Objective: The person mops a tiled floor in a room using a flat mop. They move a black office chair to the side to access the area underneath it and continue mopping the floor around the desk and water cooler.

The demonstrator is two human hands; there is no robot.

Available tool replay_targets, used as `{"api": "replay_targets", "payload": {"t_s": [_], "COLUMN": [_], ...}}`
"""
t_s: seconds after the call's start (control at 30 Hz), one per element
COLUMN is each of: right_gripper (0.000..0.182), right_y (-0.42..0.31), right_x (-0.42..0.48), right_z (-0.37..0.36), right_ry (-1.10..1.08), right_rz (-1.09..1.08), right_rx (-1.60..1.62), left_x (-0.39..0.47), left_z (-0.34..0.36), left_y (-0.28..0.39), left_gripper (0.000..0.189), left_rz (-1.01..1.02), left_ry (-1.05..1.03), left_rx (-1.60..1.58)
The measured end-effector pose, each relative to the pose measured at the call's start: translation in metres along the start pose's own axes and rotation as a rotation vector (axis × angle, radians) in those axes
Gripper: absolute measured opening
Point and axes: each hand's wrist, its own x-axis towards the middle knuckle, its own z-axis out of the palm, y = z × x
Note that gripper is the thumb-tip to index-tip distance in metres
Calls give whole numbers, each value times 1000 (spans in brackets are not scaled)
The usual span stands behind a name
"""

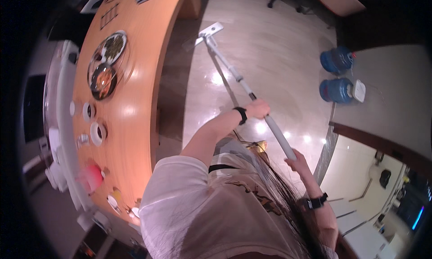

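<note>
A white flat mop (249, 87) runs diagonally across the view. Its head (213, 29) rests on the shiny floor (287, 56) near the wooden table's end. My left hand (258, 109), with a black band at the wrist, is closed around the middle of the pole by a dark joint. At the pole's thick upper end is my right hand (297, 163), wrapped around the grip below a dark wristwatch (316, 201). The far side of the mop head is blurred.
Along my left stands a long wooden table (141, 73) bearing a plate of greens (114, 47), a lidded dark bowl (103, 82), cups (98, 133) and a pink object (92, 178). Two blue water jugs (337, 90) stand at right, near a doorway. An office chair base (287, 2) is ahead.
</note>
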Motion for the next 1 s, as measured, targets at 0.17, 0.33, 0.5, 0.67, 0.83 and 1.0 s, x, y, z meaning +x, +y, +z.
{"api": "replay_targets", "payload": {"t_s": [0.17, 0.33, 0.5, 0.67, 0.83, 1.0], "right_gripper": [38, 27, 26, 28, 28, 30], "right_y": [76, 112, 101, 83, 55, 44], "right_x": [-83, -83, -60, -3, 34, 28], "right_z": [5, 47, 70, 81, 76, 80], "right_ry": [239, 364, 472, 531, 562, 464], "right_rz": [-56, -3, -124, -152, -281, -383], "right_rx": [-305, -348, -416, -499, -391, -252], "left_x": [4, -7, -23, -29, -24, -45], "left_z": [16, 18, 34, 33, 32, 22], "left_y": [90, 103, 74, 23, -20, -10], "left_gripper": [16, 23, 14, 16, 11, 11], "left_rz": [284, 338, 271, 32, -13, -69], "left_ry": [-298, -541, -417, -365, -130, 92], "left_rx": [-160, -103, -117, -195, -139, -145]}}
